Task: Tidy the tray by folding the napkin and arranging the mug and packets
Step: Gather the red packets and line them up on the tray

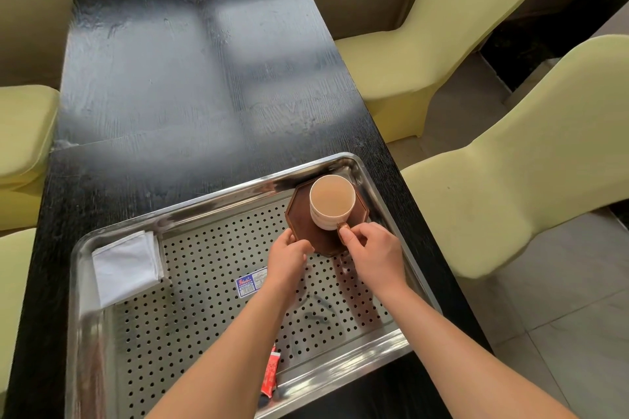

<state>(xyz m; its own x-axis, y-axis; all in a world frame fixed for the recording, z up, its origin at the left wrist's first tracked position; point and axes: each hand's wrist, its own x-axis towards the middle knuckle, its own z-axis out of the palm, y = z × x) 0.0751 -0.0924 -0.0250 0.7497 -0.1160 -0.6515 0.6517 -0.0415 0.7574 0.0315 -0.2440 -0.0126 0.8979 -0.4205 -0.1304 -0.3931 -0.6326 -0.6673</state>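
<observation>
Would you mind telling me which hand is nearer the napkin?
Left. The left hand grips the saucer, right of the napkin; the right hand pinches the handle of the mug, farther right.

Black wood-grain table point(190, 78), long, rectangular, glossy with pale reflections. One perforated steel tray point(340, 367) rests directly on its near end, set askew, its right corner near the table's right edge.

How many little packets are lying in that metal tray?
2. A blue-and-white packet lies near the tray centre beside the left forearm; a red packet by the near rim. The arms may hide others.
</observation>
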